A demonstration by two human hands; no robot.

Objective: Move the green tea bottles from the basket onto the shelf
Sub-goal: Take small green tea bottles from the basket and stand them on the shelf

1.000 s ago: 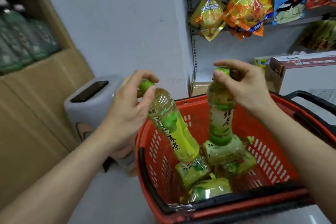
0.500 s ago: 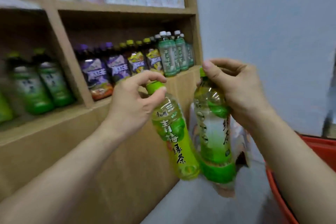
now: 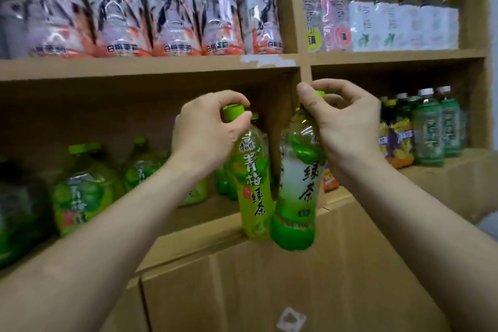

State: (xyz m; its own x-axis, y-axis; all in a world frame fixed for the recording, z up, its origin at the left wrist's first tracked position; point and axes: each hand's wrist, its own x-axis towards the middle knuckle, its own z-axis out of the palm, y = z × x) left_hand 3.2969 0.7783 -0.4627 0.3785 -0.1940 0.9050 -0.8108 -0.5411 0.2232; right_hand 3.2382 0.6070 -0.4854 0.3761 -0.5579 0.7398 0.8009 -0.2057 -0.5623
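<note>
Both bottles, which half a second ago hung before a plain wall, now hang in front of the lower shelf [image 3: 188, 244]; the view has swung round and the basket is out of sight. Left hand [image 3: 207, 129] pinches the cap of the plum green tea bottle [image 3: 253, 186] between thumb and curled fingers. Right hand [image 3: 347, 127] holds the green tea bottle [image 3: 296, 197] the same way, at cap and neck. Each bottle dangles below its hand, its base about level with the shelf's front edge, and the two bodies touch or nearly touch between the hands.

Risks, as judged:
- A cap-only pinch leaves the full body free to swing, so a base may catch the shelf lip on entry.
- The upright divider [image 3: 304, 73], just beyond the right hand, could be struck.
- The stocked green bottles [image 3: 78, 191], beyond and left of the left hand, could topple if a newcomer is pushed in hard.

Hidden or unclear: fingers cover most of the right bottle's cap; free standing room behind the held bottles is masked; bottles far left of the left hand are blurred.
</note>
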